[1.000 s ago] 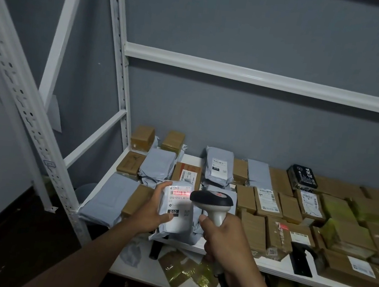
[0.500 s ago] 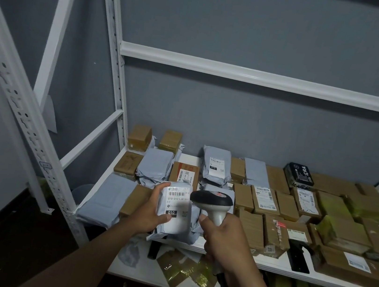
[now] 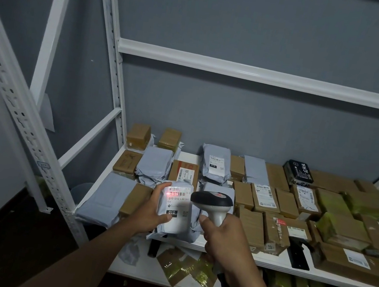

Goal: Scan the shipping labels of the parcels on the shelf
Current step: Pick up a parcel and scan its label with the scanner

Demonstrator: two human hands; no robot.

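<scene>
My left hand (image 3: 151, 212) grips a grey poly-bag parcel (image 3: 177, 209) with a white shipping label, held tilted above the front edge of the shelf (image 3: 217, 249). A red scan line glows across the label's barcode. My right hand (image 3: 223, 239) holds the handle of a white and black barcode scanner (image 3: 214, 202), whose head points left at the label from a few centimetres away. Many more parcels cover the shelf: brown boxes (image 3: 263, 198), grey bags (image 3: 215, 163) and yellow-green packs (image 3: 340, 227).
White shelf uprights (image 3: 21, 123) stand at the left, a crossbar (image 3: 267, 75) runs above. A black box (image 3: 298, 172) sits at the back right and a black flat item (image 3: 298, 256) lies at the front edge. The lower shelf holds gold wrappers (image 3: 186, 269).
The red scan line, on a second ago and off half a second ago, is lit on the label again. Both hands stay where they were.
</scene>
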